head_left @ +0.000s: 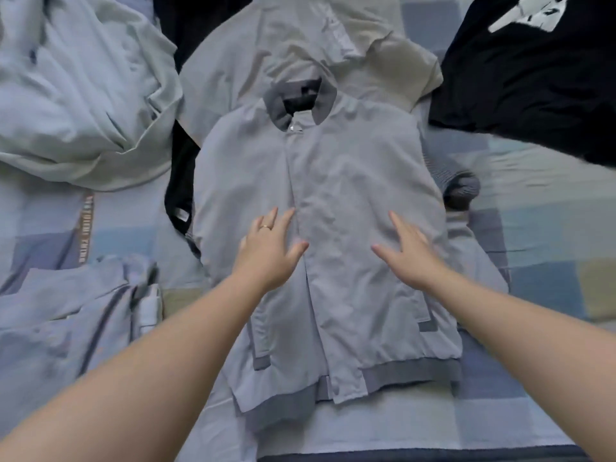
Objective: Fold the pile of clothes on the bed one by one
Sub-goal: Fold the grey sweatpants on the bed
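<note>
A light grey jacket (pixel 336 181) with a darker ribbed collar and hem lies front up in the middle of the bed, collar away from me. Its sleeves are folded in behind the body; one dark cuff (pixel 461 191) sticks out at the right. My left hand (pixel 270 248) lies flat on the jacket just left of the front placket, fingers straight, a ring on one finger. My right hand (pixel 408 250) lies flat on the right half of the chest, fingers straight. Neither hand holds cloth.
A pale beige garment (pixel 300 48) lies beyond the collar. A crumpled pale green garment (pixel 76 95) is at the far left, a black printed shirt (pixel 533 71) at the far right, a black item (pixel 180 181) by the jacket's left edge. A blue-grey garment (pixel 66 328) sits at near left on the checked bedsheet (pixel 540 255).
</note>
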`<action>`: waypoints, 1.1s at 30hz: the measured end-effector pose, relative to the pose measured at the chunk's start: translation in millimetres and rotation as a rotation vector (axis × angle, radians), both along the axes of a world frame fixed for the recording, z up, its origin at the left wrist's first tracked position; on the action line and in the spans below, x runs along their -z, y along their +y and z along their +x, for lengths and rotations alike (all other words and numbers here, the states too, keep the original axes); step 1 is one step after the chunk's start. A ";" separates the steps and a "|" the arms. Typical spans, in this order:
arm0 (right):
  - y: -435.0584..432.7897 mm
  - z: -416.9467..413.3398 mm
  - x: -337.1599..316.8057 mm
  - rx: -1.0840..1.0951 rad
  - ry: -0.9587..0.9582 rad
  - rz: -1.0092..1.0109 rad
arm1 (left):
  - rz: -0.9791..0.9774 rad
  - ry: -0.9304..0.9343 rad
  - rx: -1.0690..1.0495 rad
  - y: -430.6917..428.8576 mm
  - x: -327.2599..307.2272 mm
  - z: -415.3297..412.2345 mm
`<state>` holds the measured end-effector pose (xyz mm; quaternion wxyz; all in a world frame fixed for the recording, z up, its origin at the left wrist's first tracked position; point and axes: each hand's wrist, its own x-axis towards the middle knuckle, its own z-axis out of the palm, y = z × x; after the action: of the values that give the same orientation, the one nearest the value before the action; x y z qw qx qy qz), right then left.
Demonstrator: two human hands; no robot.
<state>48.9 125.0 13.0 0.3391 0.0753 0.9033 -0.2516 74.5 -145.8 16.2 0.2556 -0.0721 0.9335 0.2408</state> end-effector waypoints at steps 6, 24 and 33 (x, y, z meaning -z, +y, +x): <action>60.0 76.7 41.5 -0.099 -0.136 0.054 | 0.017 -0.067 0.150 45.7 41.2 87.2; 192.1 190.8 111.0 -0.689 0.447 0.170 | -0.254 0.015 0.235 220.5 117.4 213.9; 267.4 222.1 87.9 -0.767 0.265 0.359 | -0.070 -0.110 0.302 261.7 100.2 239.8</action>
<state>271.0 392.5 -74.9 0.2706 -0.2405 0.9311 0.0458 314.4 115.9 -84.0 0.3372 0.0473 0.9261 0.1627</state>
